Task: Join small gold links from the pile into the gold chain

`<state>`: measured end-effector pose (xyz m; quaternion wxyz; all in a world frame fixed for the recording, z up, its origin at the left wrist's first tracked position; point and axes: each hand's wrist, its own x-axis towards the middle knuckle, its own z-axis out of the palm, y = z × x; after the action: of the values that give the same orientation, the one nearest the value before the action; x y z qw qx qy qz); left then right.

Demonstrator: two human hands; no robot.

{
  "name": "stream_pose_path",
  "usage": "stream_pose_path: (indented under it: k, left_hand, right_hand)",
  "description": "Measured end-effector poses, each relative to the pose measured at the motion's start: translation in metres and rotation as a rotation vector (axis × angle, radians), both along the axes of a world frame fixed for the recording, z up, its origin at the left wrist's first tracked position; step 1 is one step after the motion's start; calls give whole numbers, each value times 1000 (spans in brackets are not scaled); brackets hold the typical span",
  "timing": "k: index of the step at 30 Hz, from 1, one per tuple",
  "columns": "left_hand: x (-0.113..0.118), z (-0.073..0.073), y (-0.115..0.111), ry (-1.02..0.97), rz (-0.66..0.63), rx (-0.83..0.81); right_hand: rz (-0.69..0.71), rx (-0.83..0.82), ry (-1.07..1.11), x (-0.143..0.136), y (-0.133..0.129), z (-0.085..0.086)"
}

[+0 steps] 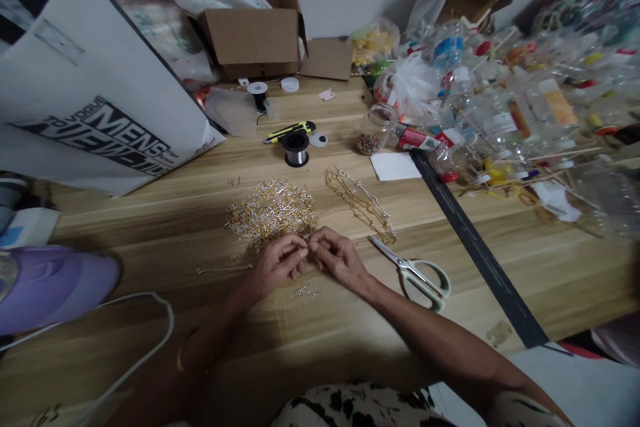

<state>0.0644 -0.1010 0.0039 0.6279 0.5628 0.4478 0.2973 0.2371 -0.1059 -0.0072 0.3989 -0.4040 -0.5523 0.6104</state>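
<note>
My left hand [281,261] and my right hand [336,255] meet fingertip to fingertip over the wooden table. Both are closed in a pinch, and whatever sits between the fingers is too small to make out. Just beyond them spreads a heap of gold and silver jewelry pieces [273,210]. A few short silver chain pieces [305,293] lie on the near side of my hands. Gold and silver beaded chains [363,203] are laid out to the right of the heap. Scissors with pale handles [417,275] rest slightly open by my right wrist.
Behind the heap are a wire spool [296,149], a yellow-black utility knife [290,132] and a jar of beads [375,130]. Plastic bottles and bags [500,113] crowd the right. A white shopping bag [100,100], a purple appliance [60,287] and its cable flank the left.
</note>
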Motion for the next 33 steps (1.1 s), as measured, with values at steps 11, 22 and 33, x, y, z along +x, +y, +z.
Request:
stream_pose_path:
  k: [11,22,33]
  left_hand:
    - [3,-1,-3,63,61,12]
    - [-1,-2,1,152,57,165]
    - [1,-2,0,188,68,269]
  right_hand:
    - [-12,33,-10,1,0,1]
    - [-23,44,-3,1,0,1]
    - [4,69,-11,1,-2,1]
